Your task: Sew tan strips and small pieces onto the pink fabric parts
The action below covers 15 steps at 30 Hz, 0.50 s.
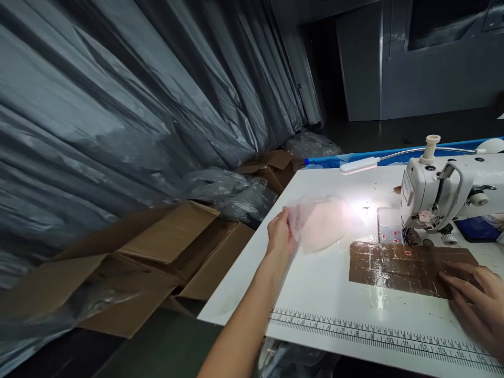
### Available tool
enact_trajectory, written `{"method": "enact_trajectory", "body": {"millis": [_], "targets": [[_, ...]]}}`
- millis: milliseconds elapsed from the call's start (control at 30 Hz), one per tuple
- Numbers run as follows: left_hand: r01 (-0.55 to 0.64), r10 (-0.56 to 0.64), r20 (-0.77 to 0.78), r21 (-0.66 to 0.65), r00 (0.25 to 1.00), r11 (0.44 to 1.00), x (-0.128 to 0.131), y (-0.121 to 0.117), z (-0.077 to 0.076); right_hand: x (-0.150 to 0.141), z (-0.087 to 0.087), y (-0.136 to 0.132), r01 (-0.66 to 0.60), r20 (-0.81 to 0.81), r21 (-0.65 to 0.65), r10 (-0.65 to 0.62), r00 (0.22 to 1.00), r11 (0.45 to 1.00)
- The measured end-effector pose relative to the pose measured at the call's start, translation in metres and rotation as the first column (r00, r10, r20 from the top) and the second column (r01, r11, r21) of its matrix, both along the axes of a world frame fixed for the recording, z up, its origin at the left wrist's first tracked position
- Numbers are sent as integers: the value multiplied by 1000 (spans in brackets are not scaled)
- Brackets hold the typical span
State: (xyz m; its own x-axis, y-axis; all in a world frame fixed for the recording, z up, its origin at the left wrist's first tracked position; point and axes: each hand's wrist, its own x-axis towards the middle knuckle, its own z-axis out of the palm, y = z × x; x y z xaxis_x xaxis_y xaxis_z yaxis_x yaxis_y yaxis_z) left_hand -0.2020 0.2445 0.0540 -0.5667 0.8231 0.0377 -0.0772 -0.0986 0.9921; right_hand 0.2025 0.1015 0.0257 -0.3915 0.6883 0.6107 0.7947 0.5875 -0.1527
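Observation:
My left hand [280, 231] is at the left side of the white sewing table, its fingers closed on the edge of a sheer pale pink fabric piece [321, 226]. The fabric spreads to the right over the tabletop, washed out by the lamp's glare. My right hand [478, 296] lies with fingers stretched out at the right end of a brown tape-covered panel [394, 268]; it is slightly blurred. Behind that panel stands a white sewing machine [437, 194], its presser foot over a plate with small red marks.
A lit lamp on a bendy neck [358, 165] hangs by the machine. A ruler strip [354, 333] runs along the table's front edge. Left of the table are open cardboard boxes [169, 231], clear plastic bags [236, 191] and a silvery curtain [137, 105].

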Motion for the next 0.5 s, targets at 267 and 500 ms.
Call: {"method": "enact_trajectory", "body": {"millis": [267,500], "targets": [[-95,121,-143,181,982,979,-11,-18,29,-12,5,3,-26,-13,-22,26,1000,999],[769,-481,-845,-142,234,623,118,-102,5,11,9,0,81,50,-26,-80,996,996]]}}
